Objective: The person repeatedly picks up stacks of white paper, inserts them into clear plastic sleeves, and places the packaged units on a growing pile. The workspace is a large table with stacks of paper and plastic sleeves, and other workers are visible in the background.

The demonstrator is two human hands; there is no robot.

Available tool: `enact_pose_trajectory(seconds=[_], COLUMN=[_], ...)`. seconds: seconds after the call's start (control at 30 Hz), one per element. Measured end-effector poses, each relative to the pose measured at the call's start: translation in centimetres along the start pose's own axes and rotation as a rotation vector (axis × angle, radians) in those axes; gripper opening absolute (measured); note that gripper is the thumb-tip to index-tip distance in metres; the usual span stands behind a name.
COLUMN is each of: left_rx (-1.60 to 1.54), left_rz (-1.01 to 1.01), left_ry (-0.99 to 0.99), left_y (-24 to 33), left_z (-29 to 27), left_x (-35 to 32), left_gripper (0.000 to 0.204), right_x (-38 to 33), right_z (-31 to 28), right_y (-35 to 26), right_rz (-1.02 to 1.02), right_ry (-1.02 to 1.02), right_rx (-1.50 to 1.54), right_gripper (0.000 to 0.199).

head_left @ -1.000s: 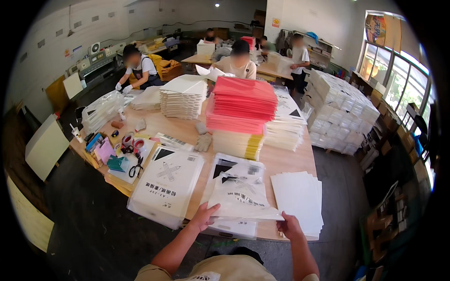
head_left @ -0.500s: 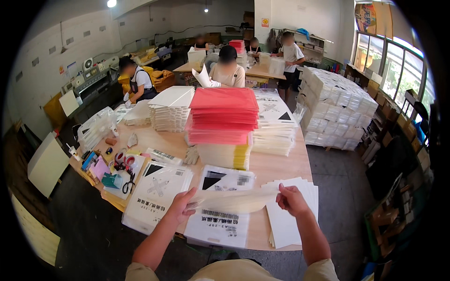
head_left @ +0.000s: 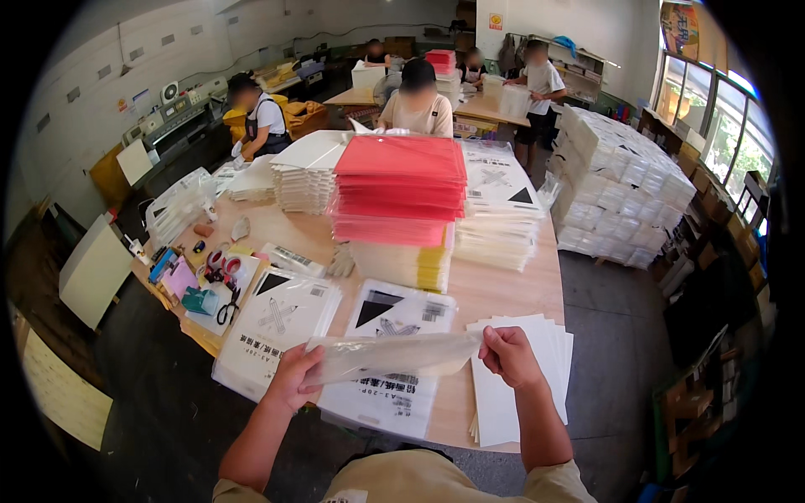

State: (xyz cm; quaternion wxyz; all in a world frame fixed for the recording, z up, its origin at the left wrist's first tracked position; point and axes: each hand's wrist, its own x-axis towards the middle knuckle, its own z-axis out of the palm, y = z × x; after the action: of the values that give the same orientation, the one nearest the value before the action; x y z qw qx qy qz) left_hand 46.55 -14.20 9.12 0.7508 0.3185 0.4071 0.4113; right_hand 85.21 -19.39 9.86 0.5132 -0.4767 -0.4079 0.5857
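Note:
My left hand [head_left: 293,377] and my right hand [head_left: 506,355] hold a clear plastic bag [head_left: 392,355] by its two ends, stretched flat above the near edge of the wooden table [head_left: 495,289]. Under the bag lies a stack of white printed packets [head_left: 387,369]. A second stack of printed packets [head_left: 277,327] lies to its left. A pile of plain white sheets [head_left: 524,394] lies beside my right hand.
A tall pile of red, pink and yellow sheets [head_left: 401,201] stands mid-table, with white stacks [head_left: 306,172] behind. Scissors and tape rolls [head_left: 220,277] lie at the left edge. A wrapped pallet of white packs [head_left: 625,189] stands right. Several people work at the far tables.
My hands have lifted the clear bag off the packet stack and pulled it out flat between them. My view has tipped slightly closer to the table.

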Motion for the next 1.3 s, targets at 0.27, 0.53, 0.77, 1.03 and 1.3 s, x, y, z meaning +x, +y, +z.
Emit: enact_pose_trajectory(seconds=[0.27,0.53,0.77,1.03,1.3], left_rx=[0.046,0.225,0.713,0.496,0.493], left_rz=[-0.001,0.195,0.971,0.683,0.052], left_ry=[-0.094,-0.059,0.104,0.167,0.521], left_y=[0.6,9.8,18.0,9.6,-6.5], left_z=[-0.1,-0.5,-7.5,-35.4,-49.0], left_x=[-1.2,5.8,1.7,-1.5,3.0], left_gripper=[0.018,0.030,0.036,0.021,0.027], right_x=[-1.4,4.8,5.7,6.4,8.3], right_z=[0.9,5.5,18.3,29.4,35.2], right_y=[-1.5,-7.9,-9.1,12.6,38.1], right_rz=[-0.026,-0.252,-0.745,-1.020,0.382], right_ry=[0.089,0.205,0.103,-0.161,-0.071], right_rx=[0.006,-0.225,-0.161,-0.771,-0.285], right_gripper=[0.044,0.037,0.034,0.006,0.036])
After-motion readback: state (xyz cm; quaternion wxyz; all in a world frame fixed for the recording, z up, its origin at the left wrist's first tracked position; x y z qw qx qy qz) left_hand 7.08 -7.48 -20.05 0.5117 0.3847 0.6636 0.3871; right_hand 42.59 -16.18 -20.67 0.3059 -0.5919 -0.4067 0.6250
